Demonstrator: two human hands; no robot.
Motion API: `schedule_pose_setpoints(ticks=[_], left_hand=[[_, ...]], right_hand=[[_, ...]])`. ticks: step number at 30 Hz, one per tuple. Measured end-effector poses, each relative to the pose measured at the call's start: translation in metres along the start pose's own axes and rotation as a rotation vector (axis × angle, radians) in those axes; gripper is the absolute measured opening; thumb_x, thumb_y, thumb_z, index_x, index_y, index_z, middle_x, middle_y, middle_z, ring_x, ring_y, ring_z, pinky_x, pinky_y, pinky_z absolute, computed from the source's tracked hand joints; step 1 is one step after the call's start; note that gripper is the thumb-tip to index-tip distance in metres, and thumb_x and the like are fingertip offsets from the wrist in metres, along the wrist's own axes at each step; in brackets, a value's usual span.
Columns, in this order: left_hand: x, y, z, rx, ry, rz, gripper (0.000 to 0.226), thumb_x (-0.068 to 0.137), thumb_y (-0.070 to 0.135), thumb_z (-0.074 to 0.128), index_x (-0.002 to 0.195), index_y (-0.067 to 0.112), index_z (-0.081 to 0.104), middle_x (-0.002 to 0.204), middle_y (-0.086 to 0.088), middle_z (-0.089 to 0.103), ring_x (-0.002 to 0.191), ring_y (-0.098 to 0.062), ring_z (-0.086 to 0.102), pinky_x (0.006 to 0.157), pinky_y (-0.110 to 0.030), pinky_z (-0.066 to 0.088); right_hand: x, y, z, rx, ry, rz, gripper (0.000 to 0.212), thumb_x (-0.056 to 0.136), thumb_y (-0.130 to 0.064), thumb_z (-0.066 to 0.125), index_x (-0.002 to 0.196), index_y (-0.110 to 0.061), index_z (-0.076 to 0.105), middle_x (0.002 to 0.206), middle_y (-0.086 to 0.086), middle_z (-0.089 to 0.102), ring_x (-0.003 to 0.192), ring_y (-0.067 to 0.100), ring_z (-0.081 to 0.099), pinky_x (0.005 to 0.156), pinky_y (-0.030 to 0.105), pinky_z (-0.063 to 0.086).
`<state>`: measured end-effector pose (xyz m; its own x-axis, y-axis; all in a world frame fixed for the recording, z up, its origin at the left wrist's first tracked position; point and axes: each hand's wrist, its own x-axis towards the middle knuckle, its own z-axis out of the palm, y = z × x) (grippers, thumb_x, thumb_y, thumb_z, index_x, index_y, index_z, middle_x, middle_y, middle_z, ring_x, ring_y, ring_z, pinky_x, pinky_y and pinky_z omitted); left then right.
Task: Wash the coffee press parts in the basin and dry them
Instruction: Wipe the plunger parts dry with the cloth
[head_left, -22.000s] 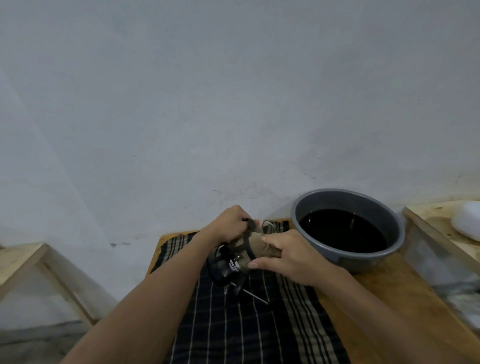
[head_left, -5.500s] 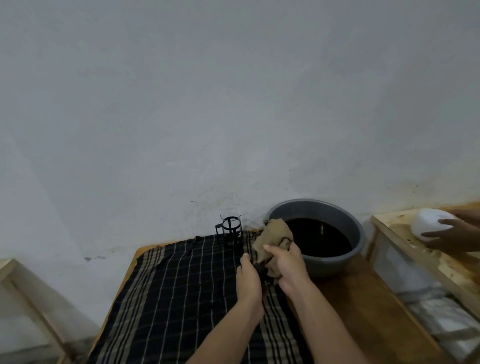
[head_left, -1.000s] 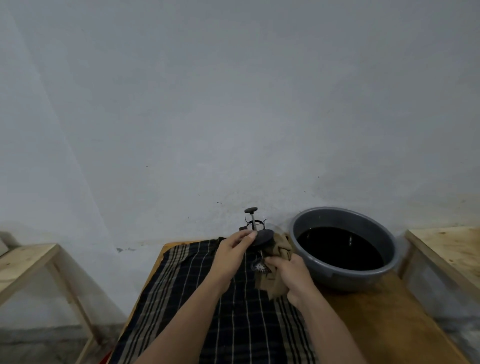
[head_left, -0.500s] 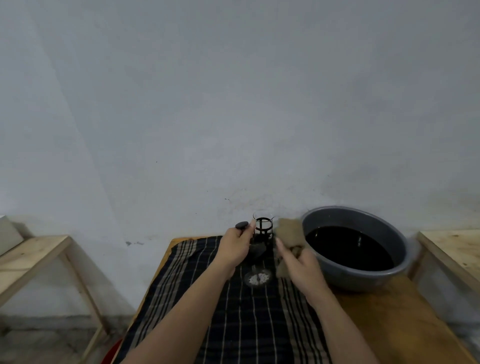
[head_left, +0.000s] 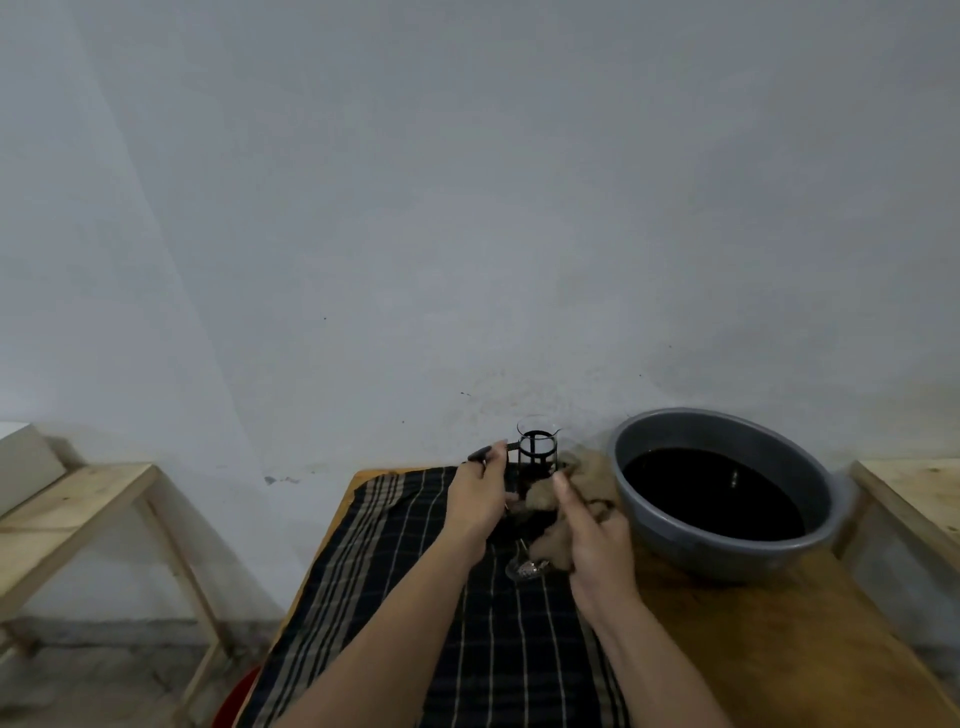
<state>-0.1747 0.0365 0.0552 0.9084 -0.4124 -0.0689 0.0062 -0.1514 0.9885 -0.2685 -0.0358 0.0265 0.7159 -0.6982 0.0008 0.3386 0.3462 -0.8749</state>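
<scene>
Left hand (head_left: 475, 499): gripped one plunger (head_left: 523, 567)
Right hand (head_left: 597, 540): gripped one rag (head_left: 587, 475)
Basins (head_left: 675, 540): one
Glass beakers (head_left: 537, 452): one, upright

dim, flat, greyish light with no clear source; the wall (head_left: 467, 208) shows only a faint diagonal shading at left. wide-angle bending curves the benches at both edges. detail is soft, and the water in the basin (head_left: 649, 525) reads black with tiny glints.

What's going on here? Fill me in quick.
A person is drying coffee press parts over a plaid cloth. The left hand holds the plunger by its knob end, and the right hand wipes it with a tan rag. The glass carafe stands behind, beside the basin of dark water.
</scene>
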Motion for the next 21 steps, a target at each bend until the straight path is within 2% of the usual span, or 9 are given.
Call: schedule_pose_setpoints(ticks=[3, 5, 7, 9, 12, 16, 19, 20, 21], left_hand=[[0.002, 0.003, -0.005, 0.065, -0.120, 0.140, 0.041, 0.104, 0.021, 0.036, 0.145, 0.027, 0.041, 0.142, -0.011, 0.049, 0.092, -0.007, 0.062, 0.094, -0.027, 0.049], [0.004, 0.007, -0.003, 0.133, -0.193, 0.213, 0.043, 0.104, 0.018, 0.036, 0.145, 0.030, 0.040, 0.152, 0.001, 0.035, 0.133, -0.014, 0.044, 0.114, -0.031, 0.034], [0.008, 0.008, 0.000, 0.116, -0.221, 0.266, 0.041, 0.104, 0.014, 0.037, 0.135, 0.037, 0.049, 0.159, 0.007, 0.020, 0.147, -0.012, 0.019, 0.121, -0.035, 0.023], [0.011, 0.006, 0.002, 0.021, -0.216, 0.270, 0.041, 0.103, 0.007, 0.036, 0.124, 0.037, 0.055, 0.159, 0.007, 0.017, 0.145, -0.009, 0.023, 0.114, -0.025, 0.032], [0.007, 0.006, 0.003, -0.064, -0.198, 0.214, 0.038, 0.103, 0.006, 0.036, 0.137, 0.013, 0.050, 0.148, 0.012, 0.027, 0.126, 0.005, 0.039, 0.085, -0.003, 0.044], [0.004, 0.012, 0.003, -0.068, -0.204, 0.177, 0.039, 0.103, 0.017, 0.037, 0.140, 0.019, 0.050, 0.154, 0.007, 0.029, 0.136, -0.010, 0.039, 0.106, -0.023, 0.038], [0.006, 0.017, -0.001, -0.058, -0.200, 0.142, 0.043, 0.100, 0.018, 0.037, 0.139, 0.032, 0.050, 0.119, -0.005, 0.060, 0.093, -0.015, 0.055, 0.085, -0.033, 0.043], [0.007, 0.019, -0.002, -0.057, -0.197, 0.142, 0.045, 0.099, 0.017, 0.038, 0.137, 0.036, 0.052, 0.111, -0.014, 0.060, 0.099, -0.019, 0.057, 0.087, -0.032, 0.042], [0.007, 0.021, -0.004, -0.068, -0.201, 0.152, 0.045, 0.097, 0.016, 0.040, 0.132, 0.039, 0.055, 0.128, -0.027, 0.054, 0.116, -0.022, 0.056, 0.098, -0.034, 0.042]], right_hand=[[0.008, -0.016, 0.001, 0.010, -0.010, 0.018, 0.023, 0.079, -0.044, 0.066, 0.097, -0.029, 0.065, 0.108, 0.002, 0.070, 0.109, 0.023, 0.063, 0.101, 0.043, 0.046], [0.011, -0.024, 0.005, -0.241, -0.113, 0.018, 0.015, 0.089, -0.050, 0.056, 0.090, -0.035, 0.059, 0.099, -0.010, 0.064, 0.102, 0.011, 0.060, 0.095, 0.033, 0.045], [0.005, -0.026, 0.009, -0.490, -0.283, 0.006, 0.031, 0.087, -0.059, 0.053, 0.073, -0.033, 0.060, 0.075, -0.017, 0.061, 0.080, 0.003, 0.059, 0.078, 0.024, 0.045], [0.000, -0.016, 0.011, -0.627, -0.302, -0.102, 0.042, 0.081, -0.063, 0.057, 0.057, -0.028, 0.059, 0.051, -0.013, 0.056, 0.057, 0.003, 0.056, 0.062, 0.022, 0.043], [0.002, -0.003, 0.009, -0.736, -0.134, -0.403, 0.039, 0.087, -0.041, 0.065, 0.051, -0.028, 0.055, 0.040, -0.010, 0.051, 0.042, 0.004, 0.053, 0.045, 0.015, 0.038], [-0.005, -0.003, 0.015, -0.423, 0.038, -0.422, 0.037, 0.080, -0.043, 0.064, 0.054, -0.018, 0.059, 0.042, -0.006, 0.053, 0.040, 0.006, 0.051, 0.042, 0.019, 0.041], [-0.006, -0.010, 0.013, -0.262, 0.020, -0.331, 0.034, 0.084, -0.040, 0.059, 0.066, -0.012, 0.065, 0.055, -0.002, 0.061, 0.054, 0.008, 0.060, 0.054, 0.015, 0.048], [-0.004, -0.012, 0.010, -0.337, -0.045, -0.292, 0.034, 0.087, -0.040, 0.057, 0.067, -0.014, 0.065, 0.056, -0.004, 0.061, 0.056, 0.005, 0.060, 0.057, 0.014, 0.048], [-0.002, -0.013, 0.007, -0.475, -0.138, -0.253, 0.034, 0.089, -0.042, 0.057, 0.068, -0.016, 0.066, 0.055, -0.005, 0.061, 0.056, 0.003, 0.059, 0.058, 0.015, 0.048]])
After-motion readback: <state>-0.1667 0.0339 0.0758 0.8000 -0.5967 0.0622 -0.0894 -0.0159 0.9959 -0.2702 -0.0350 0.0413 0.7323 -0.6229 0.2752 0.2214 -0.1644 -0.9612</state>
